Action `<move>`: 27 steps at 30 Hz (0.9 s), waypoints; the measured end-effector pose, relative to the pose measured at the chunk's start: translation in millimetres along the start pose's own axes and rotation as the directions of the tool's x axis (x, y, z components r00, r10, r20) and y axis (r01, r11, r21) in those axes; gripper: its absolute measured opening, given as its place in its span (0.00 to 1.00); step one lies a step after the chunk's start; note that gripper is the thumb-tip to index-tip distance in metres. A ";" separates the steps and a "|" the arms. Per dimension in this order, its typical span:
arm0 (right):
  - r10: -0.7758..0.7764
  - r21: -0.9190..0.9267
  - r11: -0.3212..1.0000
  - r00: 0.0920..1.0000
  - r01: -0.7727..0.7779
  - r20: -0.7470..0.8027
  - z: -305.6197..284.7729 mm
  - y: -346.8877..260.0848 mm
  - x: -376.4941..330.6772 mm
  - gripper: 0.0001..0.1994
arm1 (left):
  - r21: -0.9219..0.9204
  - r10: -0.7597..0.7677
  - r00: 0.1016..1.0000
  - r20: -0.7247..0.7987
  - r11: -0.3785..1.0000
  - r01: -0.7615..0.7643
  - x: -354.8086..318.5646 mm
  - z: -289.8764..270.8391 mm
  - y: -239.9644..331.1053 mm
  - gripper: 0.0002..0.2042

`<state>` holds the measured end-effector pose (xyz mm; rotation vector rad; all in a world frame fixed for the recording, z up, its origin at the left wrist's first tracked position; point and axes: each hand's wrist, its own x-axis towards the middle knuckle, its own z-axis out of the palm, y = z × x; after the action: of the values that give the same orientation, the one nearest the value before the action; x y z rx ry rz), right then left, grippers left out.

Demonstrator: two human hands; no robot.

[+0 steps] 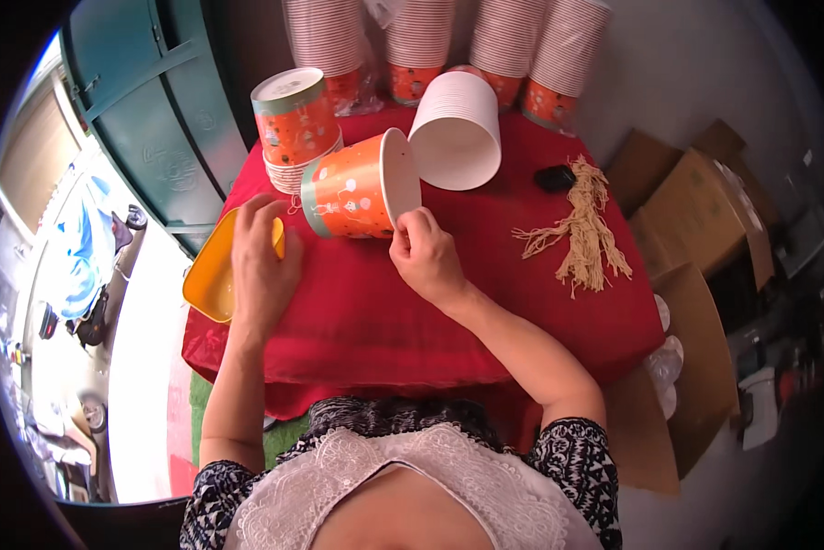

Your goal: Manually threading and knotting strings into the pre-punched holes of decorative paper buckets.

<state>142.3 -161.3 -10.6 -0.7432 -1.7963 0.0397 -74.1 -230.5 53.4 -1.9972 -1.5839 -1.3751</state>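
My right hand (pixel 428 259) pinches the rim of an orange paper bucket (pixel 350 191), tilted on its side with its mouth toward the right. The bucket has a green band at its base and pale printed figures. My left hand (pixel 267 266) is over a yellow tray (pixel 212 266), its fingers bent and the thumb apart. Nothing shows between them, though the palm is hidden. Just behind the left hand stands a short stack of upturned paper buckets (pixel 295 128). A stack of nested buckets (pixel 456 133) lies with its white open mouth toward me.
Tall stacks of nested buckets (pixel 418 41) line the table's far edge, some in clear plastic. A bundle of beige strings (pixel 588 229) and a small black object (pixel 553 178) lie right on the red tablecloth (pixel 485 321). Cardboard boxes (pixel 701 220) stand right; a green metal door (pixel 160 119) is left.
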 end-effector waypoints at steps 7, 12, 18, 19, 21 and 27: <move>0.044 0.057 0.997 0.977 -0.057 0.208 -41.3 7.4 -6.8 0.09 | -0.114 0.192 0.958 0.215 0.979 -0.171 15.9 45.9 31.7 0.24; 0.170 -0.130 0.981 0.966 -0.147 0.195 -104.7 60.7 -23.0 0.02 | -0.157 0.202 0.961 0.191 0.972 -0.174 3.4 47.3 28.9 0.22; 0.487 -0.429 0.823 0.851 -0.372 0.198 -177.4 116.0 -28.2 0.03 | -0.169 0.197 0.961 0.192 0.972 -0.165 -4.4 53.7 29.1 0.20; 0.486 -0.428 0.824 0.851 -0.371 0.200 -180.5 122.9 -30.7 0.03 | -0.178 0.205 0.959 0.197 0.969 -0.171 -4.3 53.9 30.3 0.20; 0.448 -0.413 0.846 0.868 -0.336 0.212 -181.1 132.7 -33.6 0.02 | -0.171 0.203 0.960 0.191 0.970 -0.172 -6.0 56.6 31.7 0.19; 0.509 -0.472 0.812 0.813 -0.343 0.283 -162.2 150.5 -19.1 0.04 | -0.158 0.207 0.962 0.178 0.971 -0.180 -8.4 58.7 35.2 0.17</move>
<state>356.4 -104.0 -25.2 -1.5387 -2.0027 0.1402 -13.5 -209.3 28.0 -2.3633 -1.3506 -1.2820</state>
